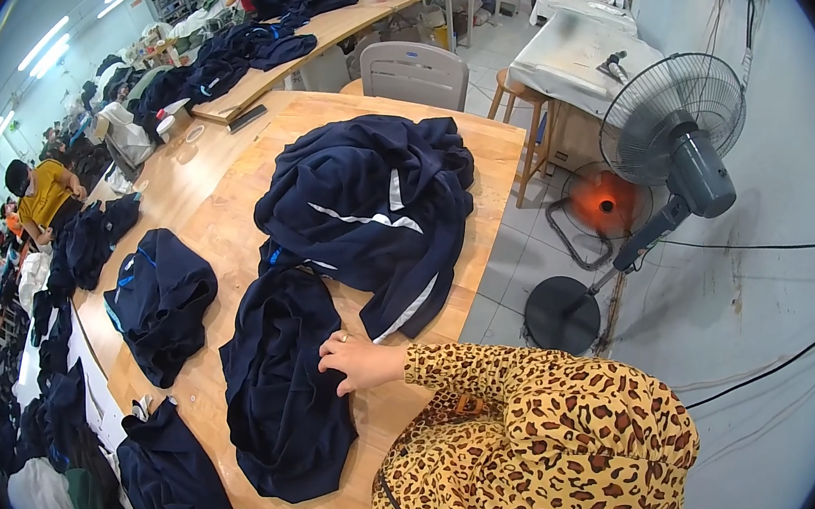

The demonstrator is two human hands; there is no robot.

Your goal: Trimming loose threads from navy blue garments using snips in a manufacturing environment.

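My right hand (358,361), with a ring on one finger, rests on a dark navy garment (287,411) that lies in a long heap on the wooden table. Its thumb is spread from the other fingers, and the fingertips touch the cloth. The arm comes in from the right in a leopard-print sleeve (485,367). Just beyond the hand lies a larger pile of navy garments (363,200) with white stripes. A folded navy bundle (164,303) with blue edging sits to the left. My left hand is not visible.
Another navy garment (172,463) hangs over the table's lower left. A grey chair (415,71) stands at the far edge. To the right are a standing fan (674,124) and a wooden stool (529,93). Co-workers (46,197) handle dark clothes at the left and far back.
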